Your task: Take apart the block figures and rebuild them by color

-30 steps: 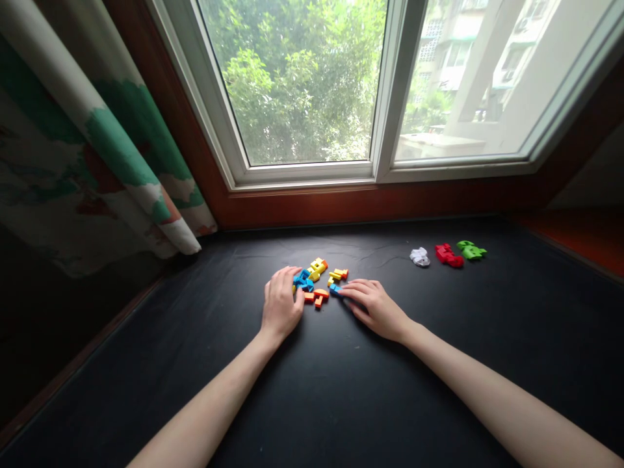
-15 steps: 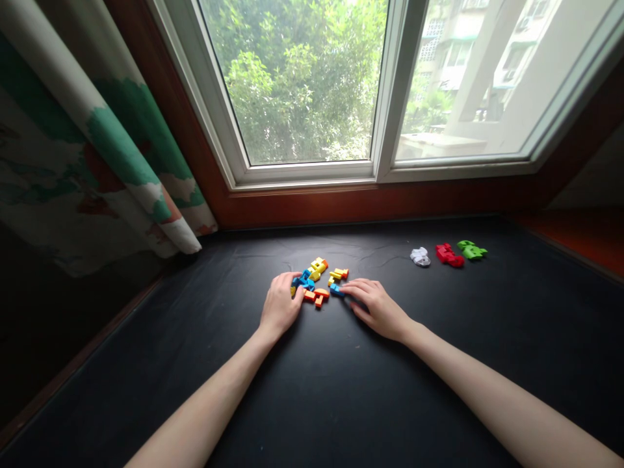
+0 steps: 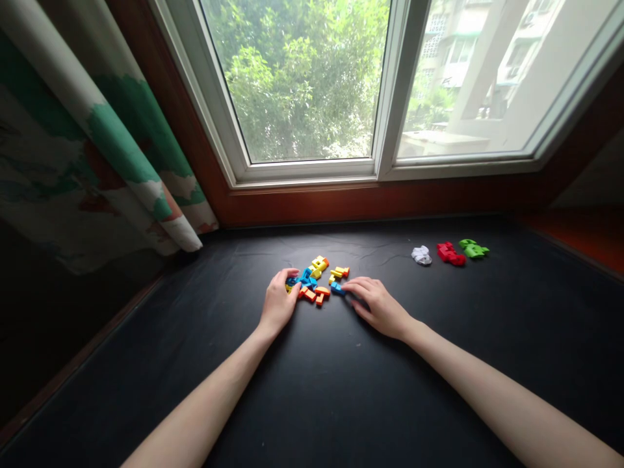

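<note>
Small plastic toy blocks lie in a loose pile in the middle of the black surface. Among them are blue blocks (image 3: pixel 307 278), yellow blocks (image 3: pixel 319 264) and orange blocks (image 3: pixel 310 294). My left hand (image 3: pixel 280 300) curves around the pile's left side, thumb and fingers apart, beside the blue blocks; its fingertips are partly hidden. On the other side, my right hand (image 3: pixel 376 304) lies low with fingers stretched out. Its fingertips are at a single blue block (image 3: pixel 337 288), just below a small yellow-and-orange group (image 3: pixel 340 273).
Back right on the black surface (image 3: pixel 312 390) sit a white cluster (image 3: pixel 421 255), a red cluster (image 3: pixel 450 254) and a green cluster (image 3: pixel 473 249). A curtain (image 3: pixel 131 156) hangs at the left. Behind the surface rises a window frame (image 3: pixel 312 173) over a wooden sill.
My left hand has opened a little and shifted slightly left, so more of the blue blocks show. The right hand stays almost in place at the single blue block.
</note>
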